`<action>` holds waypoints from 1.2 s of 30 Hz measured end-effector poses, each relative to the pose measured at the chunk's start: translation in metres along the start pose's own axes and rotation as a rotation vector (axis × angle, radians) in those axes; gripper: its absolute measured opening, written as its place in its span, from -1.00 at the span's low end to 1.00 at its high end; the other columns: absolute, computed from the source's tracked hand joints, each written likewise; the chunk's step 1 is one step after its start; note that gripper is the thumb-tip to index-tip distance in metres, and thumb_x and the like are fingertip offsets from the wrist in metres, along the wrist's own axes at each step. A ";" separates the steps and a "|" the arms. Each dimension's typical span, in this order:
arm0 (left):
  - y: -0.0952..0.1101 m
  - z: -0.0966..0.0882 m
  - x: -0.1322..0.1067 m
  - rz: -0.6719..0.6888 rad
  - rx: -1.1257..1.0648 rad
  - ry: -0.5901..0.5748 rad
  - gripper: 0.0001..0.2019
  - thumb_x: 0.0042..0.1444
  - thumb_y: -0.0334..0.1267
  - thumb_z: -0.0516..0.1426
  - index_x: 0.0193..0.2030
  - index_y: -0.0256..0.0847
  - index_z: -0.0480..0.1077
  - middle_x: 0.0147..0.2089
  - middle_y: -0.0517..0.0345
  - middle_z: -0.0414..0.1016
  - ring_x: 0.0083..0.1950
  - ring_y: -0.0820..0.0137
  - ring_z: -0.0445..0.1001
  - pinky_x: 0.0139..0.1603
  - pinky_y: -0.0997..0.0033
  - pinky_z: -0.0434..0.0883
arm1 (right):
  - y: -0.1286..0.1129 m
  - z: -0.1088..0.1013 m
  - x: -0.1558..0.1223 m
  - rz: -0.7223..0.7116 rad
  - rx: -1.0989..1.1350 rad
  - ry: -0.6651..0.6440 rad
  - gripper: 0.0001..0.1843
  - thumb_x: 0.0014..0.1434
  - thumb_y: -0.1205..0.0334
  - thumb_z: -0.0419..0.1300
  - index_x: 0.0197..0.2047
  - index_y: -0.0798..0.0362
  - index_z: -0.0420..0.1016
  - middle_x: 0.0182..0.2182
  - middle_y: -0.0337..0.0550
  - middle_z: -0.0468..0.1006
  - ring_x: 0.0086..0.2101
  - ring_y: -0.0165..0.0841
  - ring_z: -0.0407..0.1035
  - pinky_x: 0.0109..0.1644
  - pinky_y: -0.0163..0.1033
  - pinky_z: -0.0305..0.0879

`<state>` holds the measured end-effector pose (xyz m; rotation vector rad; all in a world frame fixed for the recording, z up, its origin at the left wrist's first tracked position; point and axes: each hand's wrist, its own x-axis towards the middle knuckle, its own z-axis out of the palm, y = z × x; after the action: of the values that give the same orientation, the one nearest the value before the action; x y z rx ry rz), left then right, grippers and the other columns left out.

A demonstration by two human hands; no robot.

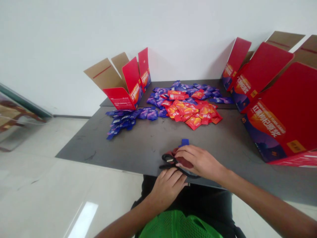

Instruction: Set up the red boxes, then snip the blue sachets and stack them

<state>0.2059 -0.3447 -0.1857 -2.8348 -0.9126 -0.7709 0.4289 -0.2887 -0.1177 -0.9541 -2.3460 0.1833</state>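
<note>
My right hand [199, 162] lies over a small dark red pouch [182, 161] at the near edge of the grey table [138, 145], fingers curled on it. A blue sachet [184, 142] pokes out just beyond the fingers. My left hand [168, 186] is below the table edge, its fingers pinching the pouch's black strap [170, 163]. Farther back lie a heap of red sachets [194, 114] and a heap of blue sachets [123, 122], with more blue ones [188, 90] behind.
An open red carton [123, 87] stands at the back left of the table. Several larger open red and blue cartons [279, 115] line the right side. A white wall is behind, a pale tiled floor at left. A green mesh item [178, 224] lies on my lap.
</note>
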 end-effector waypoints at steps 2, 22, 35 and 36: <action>0.000 -0.001 0.000 0.001 0.011 0.002 -0.65 0.44 -0.16 0.16 0.27 -0.24 0.44 0.16 0.03 0.61 0.18 0.26 0.51 0.11 0.25 0.36 | 0.014 0.008 -0.002 -0.001 -0.005 -0.017 -0.73 0.40 0.08 0.23 0.11 -0.05 0.46 0.01 -0.09 0.60 -0.03 -0.25 0.53 0.04 -0.13 0.53; 0.005 -0.007 0.003 -0.055 -0.057 0.081 -0.71 0.45 -0.19 0.15 0.23 -0.16 0.46 0.17 0.11 0.63 0.19 0.29 0.51 0.08 0.19 0.26 | 0.057 -0.011 0.016 0.123 -0.236 0.089 -0.73 0.39 0.06 0.24 0.04 0.03 0.51 -0.05 0.00 0.62 -0.10 -0.15 0.55 -0.07 -0.05 0.53; 0.005 -0.010 0.004 -0.051 -0.077 0.071 -0.71 0.44 -0.26 0.15 0.23 -0.21 0.48 0.17 0.04 0.62 0.20 0.25 0.52 0.17 0.20 0.29 | 0.054 -0.004 0.016 0.111 -0.196 0.043 -0.74 0.37 0.07 0.25 0.03 0.02 0.53 -0.07 0.01 0.62 -0.11 -0.19 0.54 -0.05 -0.09 0.52; 0.005 -0.010 0.004 -0.049 -0.074 0.071 -0.71 0.44 -0.26 0.16 0.23 -0.21 0.48 0.17 0.04 0.62 0.20 0.25 0.52 0.18 0.20 0.29 | 0.054 -0.010 0.020 0.126 -0.214 0.067 -0.74 0.38 0.08 0.24 0.04 0.02 0.53 -0.05 0.01 0.62 -0.09 -0.18 0.54 -0.04 -0.08 0.51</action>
<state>0.2072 -0.3492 -0.1748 -2.8365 -0.9665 -0.9238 0.4551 -0.2363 -0.1185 -1.1932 -2.2774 -0.0508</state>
